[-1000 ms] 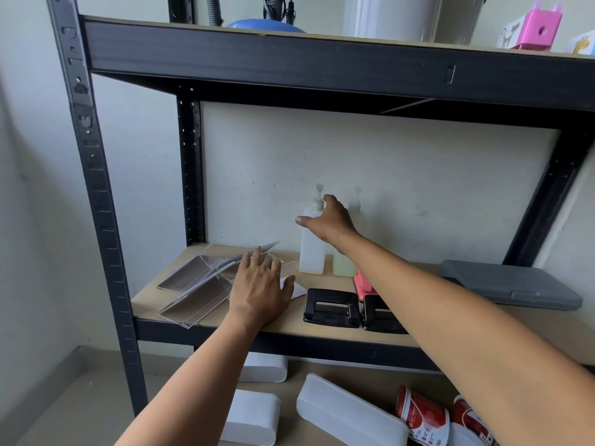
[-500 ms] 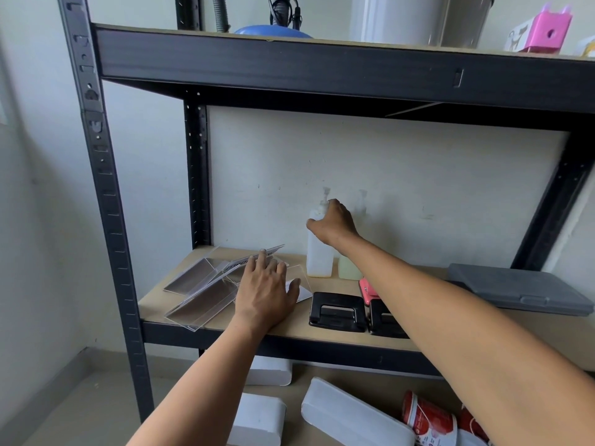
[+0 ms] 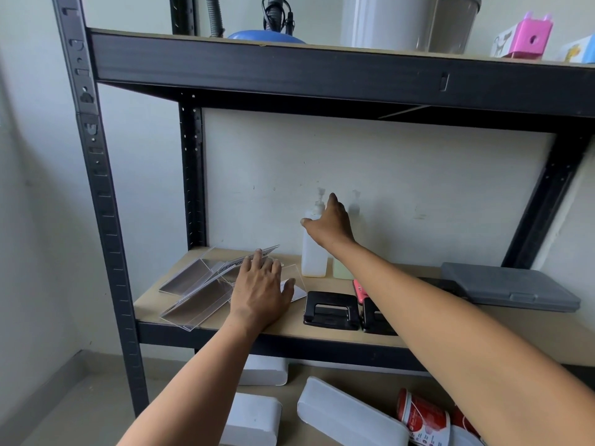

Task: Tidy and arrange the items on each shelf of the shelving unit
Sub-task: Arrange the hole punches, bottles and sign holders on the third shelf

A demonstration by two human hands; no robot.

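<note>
On the middle shelf (image 3: 322, 333), the left hand (image 3: 260, 292) lies flat and open on the loose clear sign holders (image 3: 199, 284) at the left, while the right hand (image 3: 331, 225), fingers spread and gripping nothing yet, reaches the white pump bottle (image 3: 312, 252) at the far wall. Two hole punches (image 3: 331, 309) near the front edge and the grey case (image 3: 508, 289) at the right look orderly, but the holders are askew. The containers (image 3: 351, 413) on the shelf below lie tipped, so most of the tidying seems left.

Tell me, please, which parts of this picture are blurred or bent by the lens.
Head view: the pump tops of the white bottle look smeared, the right hand slightly soft; the shelf frame bows from wide-angle distortion; the left hand is sharp.
</note>
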